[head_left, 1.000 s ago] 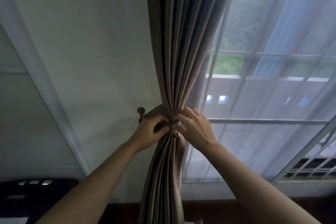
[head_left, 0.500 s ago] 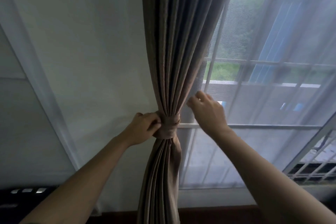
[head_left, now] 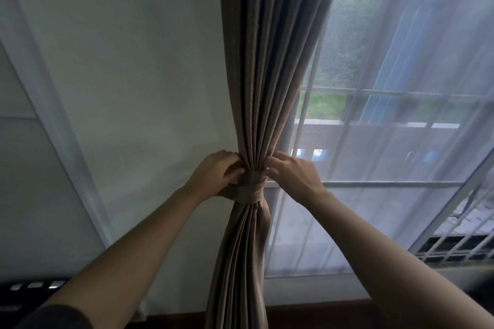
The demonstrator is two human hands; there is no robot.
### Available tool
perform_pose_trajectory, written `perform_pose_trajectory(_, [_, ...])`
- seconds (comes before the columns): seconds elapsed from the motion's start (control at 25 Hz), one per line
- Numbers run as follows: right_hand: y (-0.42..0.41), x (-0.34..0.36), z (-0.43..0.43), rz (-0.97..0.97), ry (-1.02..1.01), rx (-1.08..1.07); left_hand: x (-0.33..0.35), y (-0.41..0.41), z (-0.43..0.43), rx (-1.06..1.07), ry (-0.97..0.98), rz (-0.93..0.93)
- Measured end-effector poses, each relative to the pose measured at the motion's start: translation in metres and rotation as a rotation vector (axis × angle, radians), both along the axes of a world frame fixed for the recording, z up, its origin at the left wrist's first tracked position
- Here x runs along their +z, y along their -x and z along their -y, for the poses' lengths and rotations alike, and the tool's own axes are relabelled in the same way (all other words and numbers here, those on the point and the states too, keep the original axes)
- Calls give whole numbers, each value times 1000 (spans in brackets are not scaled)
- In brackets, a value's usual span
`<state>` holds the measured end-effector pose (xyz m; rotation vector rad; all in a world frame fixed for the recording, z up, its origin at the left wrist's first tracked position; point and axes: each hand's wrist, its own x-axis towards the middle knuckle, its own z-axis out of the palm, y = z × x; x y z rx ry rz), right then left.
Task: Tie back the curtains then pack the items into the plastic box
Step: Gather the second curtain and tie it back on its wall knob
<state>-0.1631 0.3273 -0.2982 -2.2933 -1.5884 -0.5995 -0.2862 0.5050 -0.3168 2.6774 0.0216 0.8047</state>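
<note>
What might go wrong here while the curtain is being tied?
The tie is wrapped round the curtain, and the left hand grips it. Where it fastens is hidden, so if released too soon it may slide down and the folds spread. The right hand pinches folds right beside the sheer, which might get caught in the bundle.

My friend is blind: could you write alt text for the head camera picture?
The left hand grips the fabric tieback wrapped round a gathered brown curtain, while the right hand pinches the pleats just above it. A pale wall lies to the left; a sheer curtain hangs to the right.
</note>
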Motion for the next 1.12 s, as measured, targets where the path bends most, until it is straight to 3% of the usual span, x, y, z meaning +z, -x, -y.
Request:
perform_pose_trajectory(0.24, [2,19,-5,103,117,-45,22,-4,-10,-9,-344,-37])
perform_pose_trajectory(0.48, [3,22,-9,24,97,-79,18,0,-5,41,-305,55])
perform_pose_trajectory(0.56, [6,7,-5,-138,-96,-86,8,5,0,53,-131,149])
perform_pose_trajectory(0.64, [1,-9,7,-356,-415,-143,-3,13,-2,85,71,286])
perform_pose_trajectory(0.68, [-2,-18,14,-409,-464,-178,-9,17,-3,86,94,304])
perform_pose_trajectory(0.76, [-7,-37,24,-472,-289,-203,-23,21,4,33,20,221])
perform_pose_trajectory(0.88, [-3,-63,18,-794,-130,-213,-31,6,29,-16,-86,182])
perform_pose_trajectory(0.96, [5,-79,8,-1090,-182,-259,-33,-10,43,22,-172,200])
perform_pose_trajectory(1.12, [24,-98,-8,-1619,-462,-278,-48,-28,47,234,-572,100])
